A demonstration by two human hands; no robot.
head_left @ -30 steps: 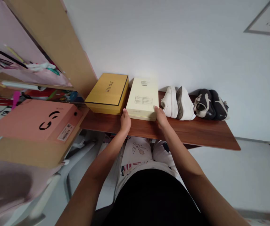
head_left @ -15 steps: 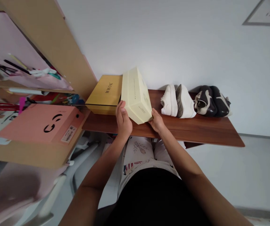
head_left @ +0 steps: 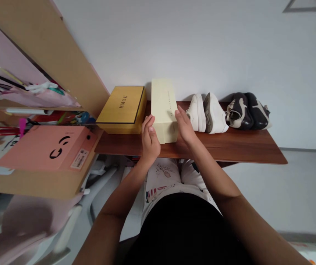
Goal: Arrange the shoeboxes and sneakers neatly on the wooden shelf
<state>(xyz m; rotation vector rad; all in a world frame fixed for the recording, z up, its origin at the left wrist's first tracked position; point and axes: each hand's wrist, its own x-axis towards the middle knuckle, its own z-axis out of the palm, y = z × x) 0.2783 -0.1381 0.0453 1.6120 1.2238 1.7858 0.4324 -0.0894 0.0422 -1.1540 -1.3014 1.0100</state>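
A cream shoe box [head_left: 163, 106] stands on its long side on the brown wooden shelf [head_left: 237, 151], next to a yellow MMOK box [head_left: 121, 108]. My left hand [head_left: 150, 138] presses flat against the cream box's left face near its front end. My right hand [head_left: 185, 127] presses against its right face. The box is gripped between both palms.
A pair of white sneakers [head_left: 207, 114] and a pair of black-and-white sneakers [head_left: 247, 112] stand on the shelf to the right of the boxes. A pink box [head_left: 47, 147] lies on a tan shelf unit at left, with stationery behind it. A white wall backs the shelf.
The cream box lay flat a second ago. Both hands tipped it up and turned it, and now it stands on its narrow side against the yellow box.
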